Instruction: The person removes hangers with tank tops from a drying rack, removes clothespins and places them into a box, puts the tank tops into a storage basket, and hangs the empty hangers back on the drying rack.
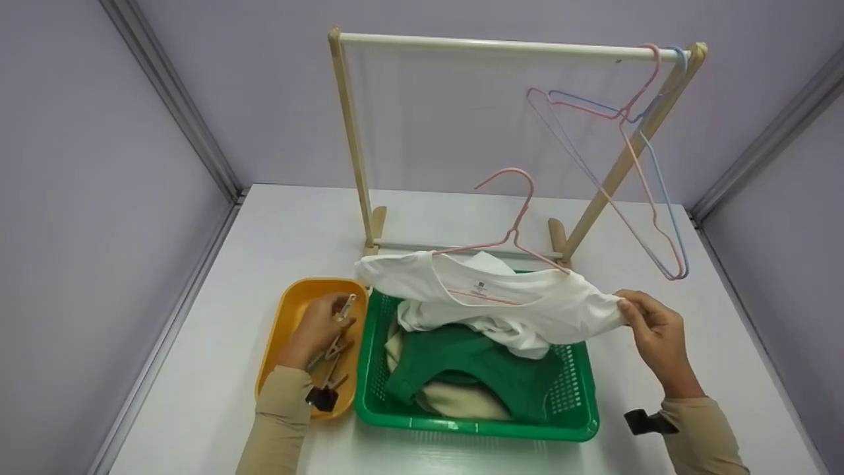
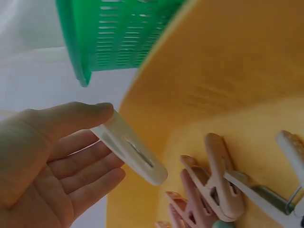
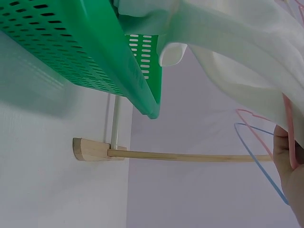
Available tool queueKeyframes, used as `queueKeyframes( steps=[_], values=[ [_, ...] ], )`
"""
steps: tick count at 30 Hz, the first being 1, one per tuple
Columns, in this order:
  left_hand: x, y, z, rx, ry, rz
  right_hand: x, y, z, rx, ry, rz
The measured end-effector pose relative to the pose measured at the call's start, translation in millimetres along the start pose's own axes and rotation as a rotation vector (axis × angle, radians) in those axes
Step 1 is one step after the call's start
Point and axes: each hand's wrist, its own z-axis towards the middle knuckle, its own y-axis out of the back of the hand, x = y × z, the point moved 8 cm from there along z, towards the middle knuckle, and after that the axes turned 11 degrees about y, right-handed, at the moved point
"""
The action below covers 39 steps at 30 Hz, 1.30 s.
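Note:
My left hand is over the yellow tray, pinching a white clothespin between thumb and fingers. Below it in the left wrist view lie several more clothespins, pinkish and pale grey. On the other side, my right hand grips the sleeve end of a white shirt with a pink hanger inside it. The hanger's hook sticks up from the neckline. In the right wrist view, the fingers wrap round the cloth and a pink hanger bar. The shirt spreads across the green basket, its lower part bunched.
The green basket holds a green garment and cream cloth. To its left sits the yellow tray. Behind stands a wooden rack with a white rod; a pink and a blue hanger hang at its right end.

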Motion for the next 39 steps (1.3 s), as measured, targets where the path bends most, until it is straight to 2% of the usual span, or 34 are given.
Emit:
queueKeyframes(
  steps=[5,10,17,25,33,39],
  values=[
    [4.5,-1.1,4.5,-0.031,-0.006,0.04,-0.2,-0.1,0.1,0.007,-0.01,-0.013],
    [9.5,-2.7,7.9,-0.039,0.023,0.069,0.9,0.0,0.6,0.004,-0.01,0.016],
    [7.1,-3.5,7.8,-0.081,-0.001,0.157,0.3,0.2,-0.9,-0.001,-0.053,0.046],
    [11.5,-7.3,8.2,-0.081,0.037,0.205,1.7,0.0,-1.5,0.005,-0.042,0.015],
    [16.8,-8.6,7.6,-0.038,0.075,0.2,2.8,-0.3,-1.6,0.009,-0.036,-0.007],
    [18.3,-7.0,7.9,-0.038,0.076,0.216,3.9,-0.5,-1.3,0.013,-0.033,-0.027]
  ],
)
